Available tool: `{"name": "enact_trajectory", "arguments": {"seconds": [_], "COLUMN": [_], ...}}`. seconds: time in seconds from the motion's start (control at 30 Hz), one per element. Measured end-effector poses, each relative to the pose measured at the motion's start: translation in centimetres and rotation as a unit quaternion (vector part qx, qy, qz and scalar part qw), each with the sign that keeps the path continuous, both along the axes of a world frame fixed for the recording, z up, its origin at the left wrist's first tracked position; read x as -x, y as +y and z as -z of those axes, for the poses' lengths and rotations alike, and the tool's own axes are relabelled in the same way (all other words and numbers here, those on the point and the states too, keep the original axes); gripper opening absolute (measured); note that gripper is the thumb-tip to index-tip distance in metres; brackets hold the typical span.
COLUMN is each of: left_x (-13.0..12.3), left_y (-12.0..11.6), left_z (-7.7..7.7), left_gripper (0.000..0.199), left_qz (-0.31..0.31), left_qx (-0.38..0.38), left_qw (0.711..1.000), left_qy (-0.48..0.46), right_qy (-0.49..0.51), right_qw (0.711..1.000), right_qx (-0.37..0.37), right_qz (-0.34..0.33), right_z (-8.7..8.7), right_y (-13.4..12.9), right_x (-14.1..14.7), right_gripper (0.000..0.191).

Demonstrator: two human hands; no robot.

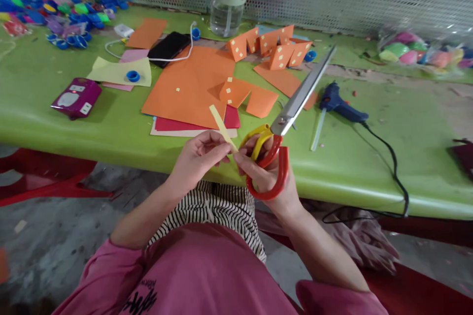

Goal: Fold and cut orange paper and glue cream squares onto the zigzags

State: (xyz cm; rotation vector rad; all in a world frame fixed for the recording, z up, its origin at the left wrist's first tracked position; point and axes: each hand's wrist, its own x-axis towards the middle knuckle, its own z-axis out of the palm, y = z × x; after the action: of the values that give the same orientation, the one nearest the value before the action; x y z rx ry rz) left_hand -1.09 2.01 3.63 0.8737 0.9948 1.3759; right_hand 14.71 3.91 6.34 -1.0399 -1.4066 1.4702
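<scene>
My left hand (201, 157) pinches a narrow pale yellow paper strip (220, 125) just above the table's front edge. The thumb and finger of my right hand (275, 182) meet the strip's lower end. Hooked on that same hand is a pair of scissors (295, 108) with yellow and red handles, its blades together and pointing up to the right. Beyond the hands, orange paper sheets (192, 78) lie over red and white ones. A folded orange paper piece (251, 96) with small yellow squares rests on their right side, and several similar dotted pieces (279, 54) stand behind it.
A blue glue gun (342, 103) with a cord lies at right. Further left are a black phone (169, 48), a purple socket box (76, 98) and yellow paper (111, 72) with a blue cap. A water bottle (229, 2) stands against the perforated back panel.
</scene>
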Motion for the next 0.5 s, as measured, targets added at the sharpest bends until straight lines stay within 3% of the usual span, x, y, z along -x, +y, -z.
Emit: {"name": "enact_trajectory", "arguments": {"seconds": [0.13, 0.27, 0.37, 0.5], "left_x": [0.9, 1.5, 1.5, 1.3], "left_y": [0.3, 0.6, 0.7, 0.6], "left_z": [-1.1, -2.0, -2.2, -2.2], "left_gripper": [0.02, 0.021, 0.022, 0.023], "left_qz": [-0.037, -0.052, -0.04, -0.039], "left_qx": [-0.009, -0.007, -0.001, 0.009], "left_qw": [0.999, 0.998, 0.999, 0.999], "left_qy": [-0.003, -0.018, -0.033, -0.024], "right_qy": [-0.159, -0.339, -0.388, -0.389], "right_qw": [0.984, 0.93, 0.909, 0.906], "right_qx": [-0.04, -0.093, -0.121, -0.129], "right_qz": [-0.064, -0.108, -0.097, -0.105], "right_z": [-0.6, -0.8, -0.7, -0.7], "right_y": [-0.5, -1.0, -1.3, -1.4], "right_x": [-2.9, -5.1, -5.3, -5.2], "right_gripper": [0.048, 0.061, 0.064, 0.062]}}
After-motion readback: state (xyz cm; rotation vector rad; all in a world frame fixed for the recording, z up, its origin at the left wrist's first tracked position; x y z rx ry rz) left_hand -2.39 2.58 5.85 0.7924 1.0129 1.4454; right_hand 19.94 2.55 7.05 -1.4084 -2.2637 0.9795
